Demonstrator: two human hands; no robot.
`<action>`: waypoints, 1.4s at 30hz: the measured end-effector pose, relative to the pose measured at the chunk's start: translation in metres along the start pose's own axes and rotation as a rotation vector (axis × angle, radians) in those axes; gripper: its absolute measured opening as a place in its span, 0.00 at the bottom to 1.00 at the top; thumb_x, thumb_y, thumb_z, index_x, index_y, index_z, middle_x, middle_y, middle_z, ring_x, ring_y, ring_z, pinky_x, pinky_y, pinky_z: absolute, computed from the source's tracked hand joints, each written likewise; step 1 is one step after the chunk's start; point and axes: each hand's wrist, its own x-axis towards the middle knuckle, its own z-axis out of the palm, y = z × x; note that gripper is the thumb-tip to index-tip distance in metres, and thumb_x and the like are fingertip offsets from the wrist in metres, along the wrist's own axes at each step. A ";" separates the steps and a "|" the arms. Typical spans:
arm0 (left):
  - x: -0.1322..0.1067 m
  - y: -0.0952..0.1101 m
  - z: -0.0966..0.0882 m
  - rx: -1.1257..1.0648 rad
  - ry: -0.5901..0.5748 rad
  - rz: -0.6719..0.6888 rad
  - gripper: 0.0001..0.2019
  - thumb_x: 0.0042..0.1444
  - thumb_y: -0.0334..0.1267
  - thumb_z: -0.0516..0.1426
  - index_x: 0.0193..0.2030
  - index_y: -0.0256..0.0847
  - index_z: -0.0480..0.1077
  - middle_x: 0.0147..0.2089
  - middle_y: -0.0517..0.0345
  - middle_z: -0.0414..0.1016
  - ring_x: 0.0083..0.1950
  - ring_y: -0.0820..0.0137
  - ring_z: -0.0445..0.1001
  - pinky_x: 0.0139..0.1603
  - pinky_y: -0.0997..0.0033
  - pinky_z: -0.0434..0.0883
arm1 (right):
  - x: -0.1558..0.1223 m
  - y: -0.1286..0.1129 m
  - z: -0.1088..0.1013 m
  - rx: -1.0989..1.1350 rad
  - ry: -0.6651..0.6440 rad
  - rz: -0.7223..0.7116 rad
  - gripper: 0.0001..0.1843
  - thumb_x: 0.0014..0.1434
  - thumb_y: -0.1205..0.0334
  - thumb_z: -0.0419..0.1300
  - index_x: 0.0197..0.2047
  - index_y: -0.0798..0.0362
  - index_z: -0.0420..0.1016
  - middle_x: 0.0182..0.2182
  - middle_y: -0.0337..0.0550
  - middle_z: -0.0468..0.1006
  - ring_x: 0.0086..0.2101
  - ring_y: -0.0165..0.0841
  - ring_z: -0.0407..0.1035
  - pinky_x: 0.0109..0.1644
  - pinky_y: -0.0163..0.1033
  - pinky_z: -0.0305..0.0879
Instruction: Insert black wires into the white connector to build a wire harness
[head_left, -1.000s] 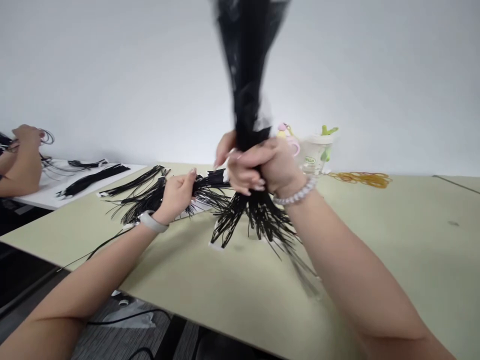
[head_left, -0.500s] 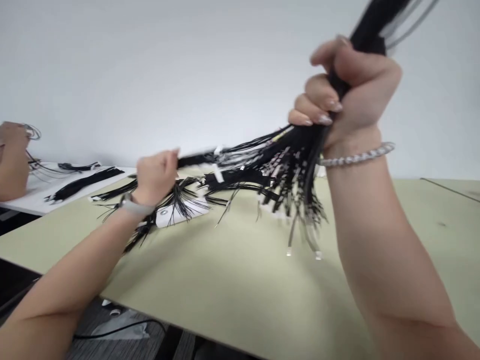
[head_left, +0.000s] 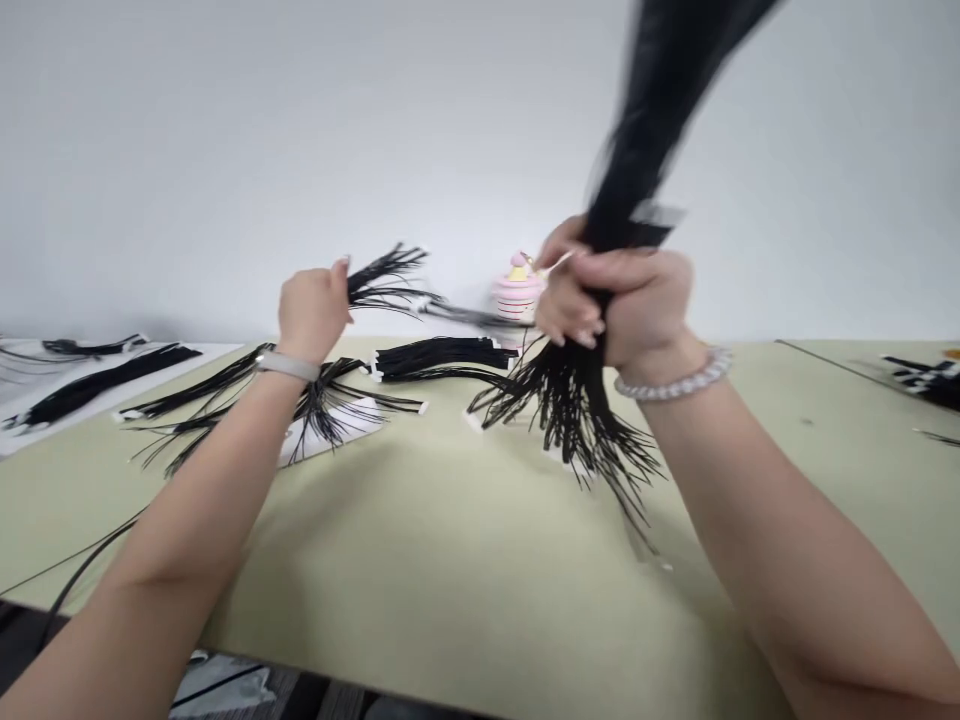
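Note:
My right hand is closed in a fist round a thick bundle of thin black cords. The bundle stands upright, blurred above the fist, and its ends fan out below over the pale green table. My left hand is raised above the table and pinches a small tuft of black cords that spreads to the right. A bead bracelet is on my right wrist and a pale band on my left.
More black cord bundles lie on the table behind my hands, with others spread at the left and on a white sheet. A pink cup-like object stands near the wall. Further cords lie at the far right.
My right hand has come down from high on the right to chest height, bundle now upright. My left hand has lifted, drawing a small tuft clear of the main bundle. The view has shifted right.

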 end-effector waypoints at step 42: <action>-0.042 0.070 -0.031 -0.697 -0.287 -0.084 0.14 0.57 0.42 0.48 0.22 0.40 0.56 0.13 0.69 0.49 0.14 0.80 0.48 0.16 0.78 0.50 | -0.009 -0.017 0.003 -0.081 -0.171 0.030 0.16 0.40 0.48 0.60 0.21 0.51 0.63 0.05 0.25 0.54 0.07 0.21 0.48 0.17 0.32 0.53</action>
